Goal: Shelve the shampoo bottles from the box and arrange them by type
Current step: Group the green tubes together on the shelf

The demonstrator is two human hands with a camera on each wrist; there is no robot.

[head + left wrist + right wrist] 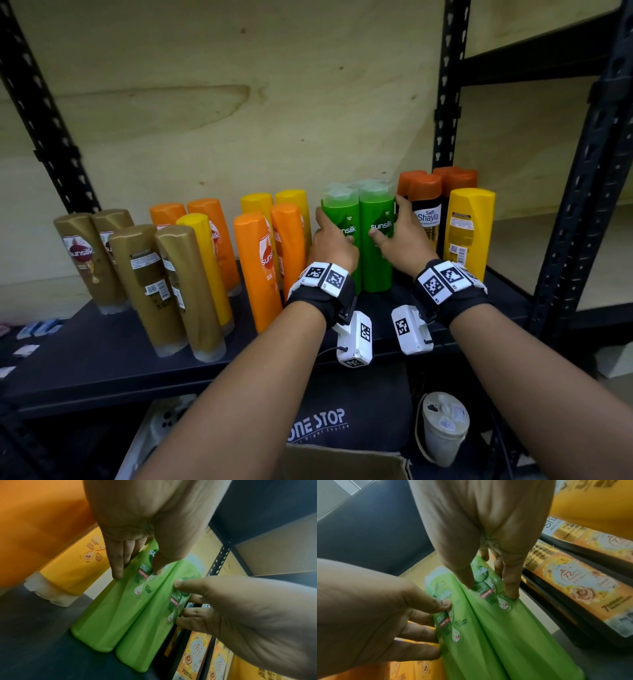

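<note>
Head view: left hand [330, 245] and right hand [402, 236] clamp two green bottles [359, 240] upright on the shelf [102, 346], between orange bottles [260, 260] and black bottles [424, 212]. Most types appear grouped; the box [342, 462] contents are hidden.

Green bottles [376, 236] read "sunsilk"; black bottle [426, 219] "Safi Shayla"; bag [342, 411] "ONE STOP".

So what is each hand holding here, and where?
Left hand grips the left green bottle at its upper body; right hand grips the right green bottle likewise.
</note>
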